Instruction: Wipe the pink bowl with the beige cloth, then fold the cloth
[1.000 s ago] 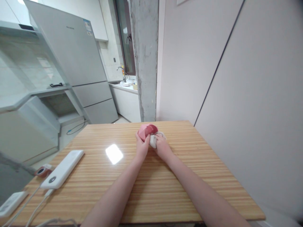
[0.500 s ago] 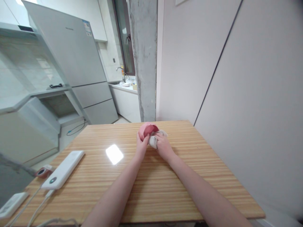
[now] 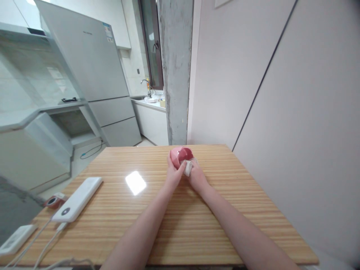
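Pink bowl (image 3: pixel 175 155) within left grip (image 3: pixel 173 174), wall pinched; right grip (image 3: pixel 197 177) clutching pale cloth (image 3: pixel 188 169) at rim.

Counter (image 3: pixel 112 210): pale tan wood grain, darker brown stripes running crosswise; one white patch of glare left of centre. Near its far edge: bowl (image 3: pixel 176 154), pink outside, deeper rose-red inside; cloth (image 3: pixel 187 168), off-white. Along its left edge: power bank (image 3: pixel 77 198), white with dark round patch; cables (image 3: pixel 47 245), white; power strip (image 3: pixel 17 240), white with grey marks; small device (image 3: pixel 54 201), reddish brown, dark round face. Beyond counter, left: fridge (image 3: pixel 87 56), silver-grey; its label (image 3: pixel 107 32), blue and white. Beyond far edge: pillar (image 3: pixel 177 75), mottled grey. Right of counter: wall panel (image 3: pixel 295 112), pale lilac-grey, one dark slanting line.
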Motion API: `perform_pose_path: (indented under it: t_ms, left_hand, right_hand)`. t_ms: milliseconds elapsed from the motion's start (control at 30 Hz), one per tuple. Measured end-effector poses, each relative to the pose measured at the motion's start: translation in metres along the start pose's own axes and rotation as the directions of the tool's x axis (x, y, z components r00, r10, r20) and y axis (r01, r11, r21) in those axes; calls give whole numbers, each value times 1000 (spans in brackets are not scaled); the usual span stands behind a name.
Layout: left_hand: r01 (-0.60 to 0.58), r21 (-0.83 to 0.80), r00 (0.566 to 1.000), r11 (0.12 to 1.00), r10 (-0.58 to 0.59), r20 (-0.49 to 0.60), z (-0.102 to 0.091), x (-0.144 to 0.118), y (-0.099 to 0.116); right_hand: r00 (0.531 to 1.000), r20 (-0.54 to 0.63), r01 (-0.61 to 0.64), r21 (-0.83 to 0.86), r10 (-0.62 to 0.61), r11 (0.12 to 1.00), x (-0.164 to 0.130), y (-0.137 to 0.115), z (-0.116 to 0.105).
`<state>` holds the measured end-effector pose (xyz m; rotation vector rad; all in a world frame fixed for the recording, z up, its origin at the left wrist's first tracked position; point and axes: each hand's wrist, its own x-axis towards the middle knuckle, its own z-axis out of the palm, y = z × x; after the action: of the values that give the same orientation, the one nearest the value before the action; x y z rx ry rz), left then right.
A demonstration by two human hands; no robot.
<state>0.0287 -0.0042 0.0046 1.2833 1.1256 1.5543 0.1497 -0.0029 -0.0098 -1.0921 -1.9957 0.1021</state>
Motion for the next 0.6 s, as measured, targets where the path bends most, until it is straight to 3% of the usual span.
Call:
perform_pose_path:
  t_ms: [100, 233, 300, 467, 600]
  left_hand:
    - [-44, 141, 998, 989, 50, -44, -11, 4, 2]
    - [-80, 250, 997, 965, 73, 40, -28, 11, 11]
    - [-99, 235, 994, 967, 86, 67, -26, 9, 12]
    - [2, 124, 1000, 992, -1, -7, -7, 1, 5]
    - [-17, 188, 1000, 982, 20, -11, -15, 6, 1]
  right_hand:
    - [998, 45, 48, 40, -49, 998, 0, 1, 3]
    - [990, 88, 110, 5, -110, 994, 5, 3, -4]
    - [990, 80, 113, -12, -112, 994, 6, 3, -7]
    - [999, 19, 45, -18, -45, 999, 2, 0, -7]
    - [996, 69, 64, -28, -62, 998, 2, 0, -8]
